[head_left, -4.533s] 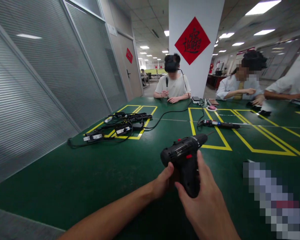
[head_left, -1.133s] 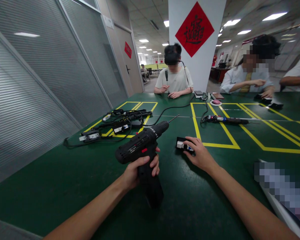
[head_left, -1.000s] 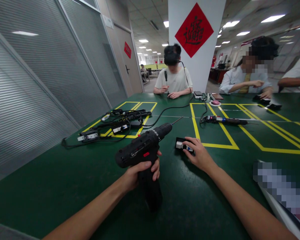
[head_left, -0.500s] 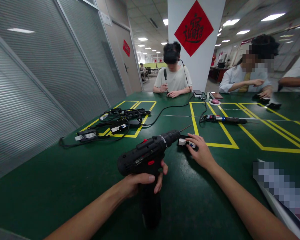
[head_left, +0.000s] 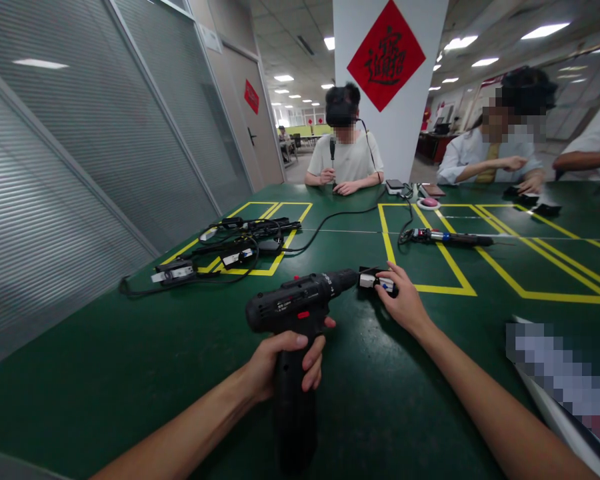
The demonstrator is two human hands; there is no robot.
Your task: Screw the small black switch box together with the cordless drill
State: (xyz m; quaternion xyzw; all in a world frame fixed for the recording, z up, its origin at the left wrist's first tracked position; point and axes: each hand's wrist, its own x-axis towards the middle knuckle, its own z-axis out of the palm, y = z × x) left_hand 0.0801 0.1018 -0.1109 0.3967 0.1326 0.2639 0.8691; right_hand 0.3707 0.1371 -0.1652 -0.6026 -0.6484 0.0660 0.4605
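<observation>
My left hand (head_left: 293, 360) is wrapped round the handle of a black cordless drill (head_left: 300, 300) with red buttons. The drill points right, and its thin bit lies close to the top edge of a small black and white part (head_left: 375, 282) on the green table. Whether the bit touches that part I cannot tell. My right hand (head_left: 401, 297) grips the small part from its right side, thumb and fingers closed on it.
Cabled black devices (head_left: 237, 253) lie at the left on the green table (head_left: 130, 373). A long tool (head_left: 450, 238) rests right of centre. A pink round object (head_left: 430, 203) sits farther back. Other people (head_left: 347, 157) sit across the table. A pale-edged object (head_left: 535, 380) is at lower right.
The drill in my left hand has tipped to a more level angle, and its bit has come down to the small part. My right hand has moved slightly right with the part.
</observation>
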